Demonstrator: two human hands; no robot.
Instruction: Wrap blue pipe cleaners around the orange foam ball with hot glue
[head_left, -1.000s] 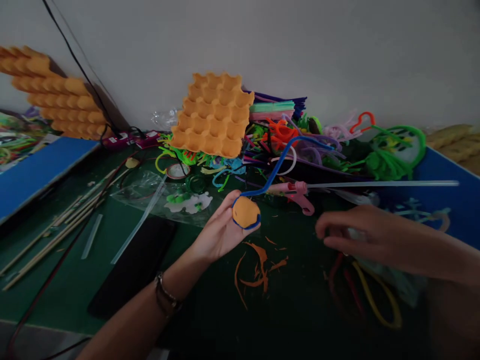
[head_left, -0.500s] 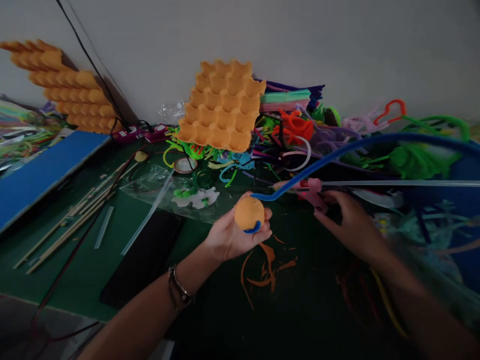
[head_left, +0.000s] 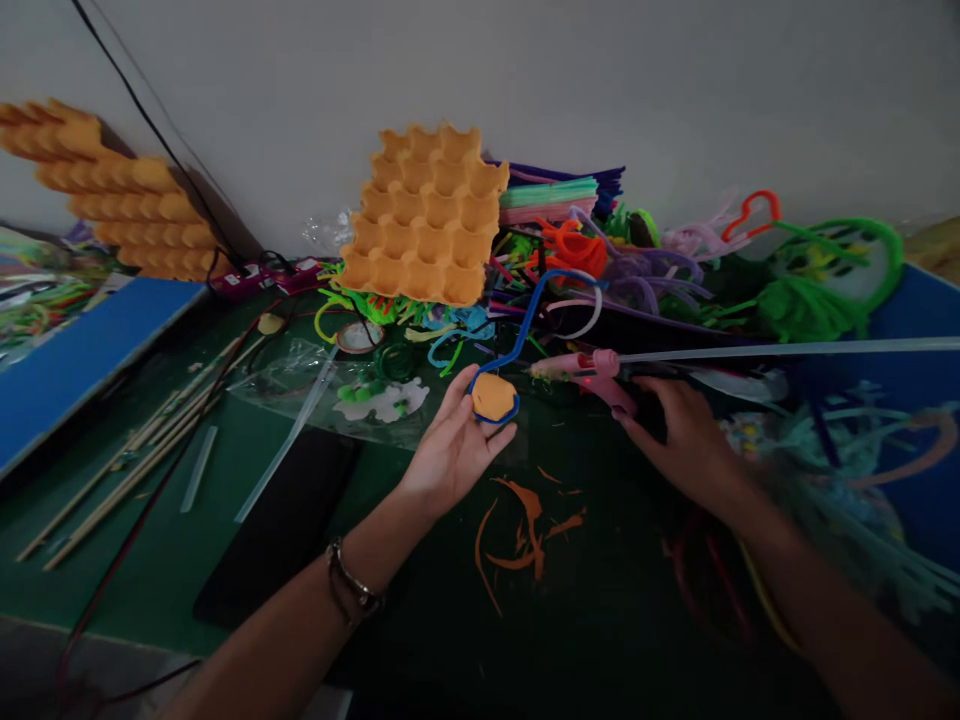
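My left hand is closed on a small orange egg-carton cup. A blue pipe cleaner runs along the cup's lower rim, and its loose length rises from the fingers, then bends right. My right hand has its thumb and fingertips at the handle of a pink hot glue gun. The nozzle points left, towards the cup but apart from it. A long clear glue stick sticks out of its back, and a small red light glows on its body.
Orange scraps lie below my hands. An orange egg tray leans at the back beside piled pipe cleaners. Left are wooden sticks, a black flat object, a plastic bag and a cable.
The cup has turned in my left hand, and the pipe cleaner's long arc to the right now stands up shorter and bent. My right hand stays at the glue gun. The view shifted slightly.
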